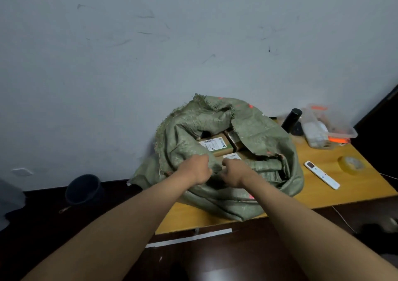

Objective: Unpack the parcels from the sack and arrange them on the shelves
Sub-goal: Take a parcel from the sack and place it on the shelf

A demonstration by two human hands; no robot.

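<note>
A green woven sack (256, 134) sits on the left end of a yellow wooden table (336, 185), its mouth gaping toward me. Inside it lie brown cardboard parcels with white labels (215, 145), partly hidden by the cloth. My left hand (197, 170) and my right hand (235, 171) are side by side at the near rim of the sack's mouth, both closed on the green cloth. No shelves are in view.
On the table right of the sack lie a white remote (322, 174), a roll of yellowish tape (351, 164), a black bottle (291, 120) and a clear plastic box with orange clips (329, 127). A dark bucket (83, 189) stands on the dark floor by the wall, left of the table.
</note>
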